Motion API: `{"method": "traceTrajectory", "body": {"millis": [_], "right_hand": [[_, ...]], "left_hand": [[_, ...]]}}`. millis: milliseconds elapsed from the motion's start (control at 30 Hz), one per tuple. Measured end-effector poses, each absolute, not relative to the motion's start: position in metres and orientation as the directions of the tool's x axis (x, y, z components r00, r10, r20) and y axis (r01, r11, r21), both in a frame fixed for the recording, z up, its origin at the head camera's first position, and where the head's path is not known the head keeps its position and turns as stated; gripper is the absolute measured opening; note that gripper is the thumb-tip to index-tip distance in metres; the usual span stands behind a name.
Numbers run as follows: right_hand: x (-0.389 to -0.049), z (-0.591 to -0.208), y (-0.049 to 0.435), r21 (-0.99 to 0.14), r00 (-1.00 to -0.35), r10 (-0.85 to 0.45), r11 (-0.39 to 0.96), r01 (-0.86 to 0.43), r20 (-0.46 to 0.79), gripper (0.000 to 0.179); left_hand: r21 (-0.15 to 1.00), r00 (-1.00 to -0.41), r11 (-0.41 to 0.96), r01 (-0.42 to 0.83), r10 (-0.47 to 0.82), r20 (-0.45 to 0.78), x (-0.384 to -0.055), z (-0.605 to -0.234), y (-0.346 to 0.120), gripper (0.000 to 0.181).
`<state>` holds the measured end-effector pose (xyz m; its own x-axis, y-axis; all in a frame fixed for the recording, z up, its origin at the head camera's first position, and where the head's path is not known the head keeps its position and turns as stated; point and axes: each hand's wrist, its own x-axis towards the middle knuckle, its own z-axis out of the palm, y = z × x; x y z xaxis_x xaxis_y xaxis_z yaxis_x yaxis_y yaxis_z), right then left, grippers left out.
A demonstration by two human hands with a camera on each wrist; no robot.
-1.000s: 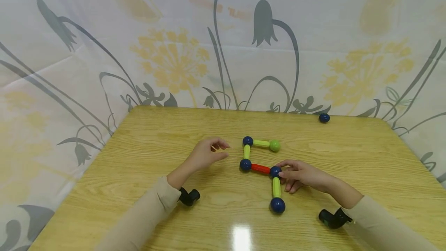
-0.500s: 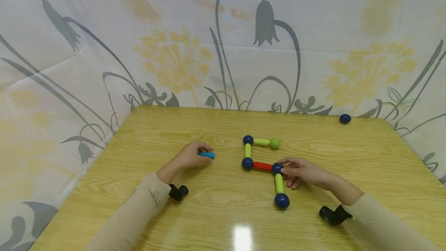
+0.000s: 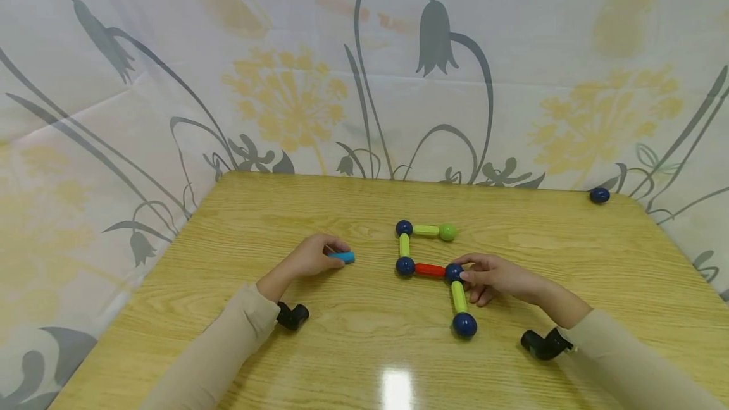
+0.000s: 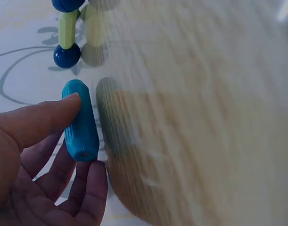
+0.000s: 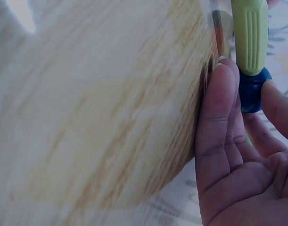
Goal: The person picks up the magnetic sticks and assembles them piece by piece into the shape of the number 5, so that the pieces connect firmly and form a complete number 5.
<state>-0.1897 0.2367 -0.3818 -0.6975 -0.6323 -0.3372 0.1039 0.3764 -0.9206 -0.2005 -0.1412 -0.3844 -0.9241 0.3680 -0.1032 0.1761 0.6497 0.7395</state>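
Observation:
My left hand pinches a light blue stick between thumb and fingers, left of a joined chain of toy sticks and balls. My right hand grips the dark blue ball at one bend of that chain. From this ball a red stick runs left to another dark blue ball. A yellow-green stick leads from it towards the near side and ends in a dark blue ball. Further back, two more yellow-green sticks and a dark blue ball lead to a green ball.
A loose dark blue ball is at the back right edge of the wooden table. Patterned cloth hangs behind the table. A black wrist mount sits under each sleeve.
My left hand has moved left and taken hold of the light blue stick. Along the back edge the loose ball has travelled right. My right hand keeps its grip as the chain turns slightly.

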Motion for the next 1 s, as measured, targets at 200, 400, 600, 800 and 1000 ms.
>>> {"method": "traceTrajectory", "body": {"millis": [200,400,600,800,1000], "right_hand": [[-0.189,-0.382,0.236,-0.92,-0.707,-0.624,0.378,0.1,-0.333,0.05],[-0.188,-0.382,0.237,-0.919,-0.713,-0.615,0.381,0.104,-0.336,0.049],[-0.188,-0.382,0.236,-0.924,-0.713,-0.62,0.369,0.102,-0.327,0.05],[-0.188,-0.384,0.236,-0.927,-0.71,-0.625,0.358,0.11,-0.326,0.05],[-0.189,-0.385,0.237,-0.93,-0.712,-0.624,0.351,0.113,-0.322,0.05]], "left_hand": [[0.765,-0.906,0.616,0.187,0.409,-0.108,-0.194,-0.383,-0.133,0.025],[0.794,-0.879,0.575,0.198,0.462,-0.115,-0.188,-0.382,-0.121,0.026],[0.81,-0.848,0.54,0.229,0.519,-0.106,-0.181,-0.381,-0.108,0.025],[0.824,-0.82,0.512,0.243,0.562,-0.107,-0.176,-0.383,-0.097,0.024],[0.83,-0.799,0.491,0.263,0.593,-0.098,-0.17,-0.383,-0.086,0.022]]}}
